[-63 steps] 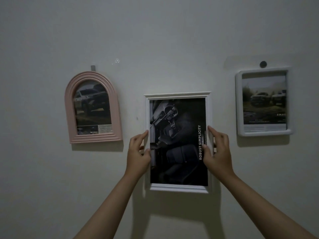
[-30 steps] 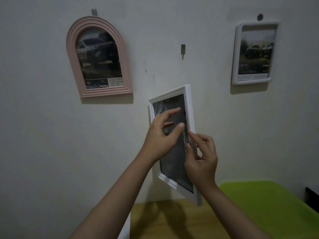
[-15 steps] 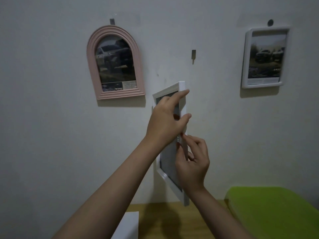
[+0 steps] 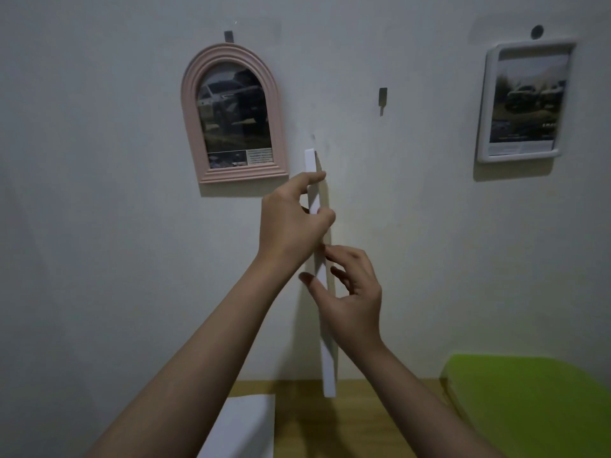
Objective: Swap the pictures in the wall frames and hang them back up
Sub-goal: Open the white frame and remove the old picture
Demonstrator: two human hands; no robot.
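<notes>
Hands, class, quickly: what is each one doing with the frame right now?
Left hand: closed, gripping the edge-on white picture frame near its top.
Right hand: thumb and fingers pinching the same frame lower down.

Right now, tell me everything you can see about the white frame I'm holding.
The white frame is off the wall and turned edge-on to the camera, so only its thin, smooth white side shows, standing nearly upright. Its picture and back are hidden. The left hand pinches the upper part and the right hand grips it lower down. Its bottom end hangs above the wooden table, below the bare wall hook.
</notes>
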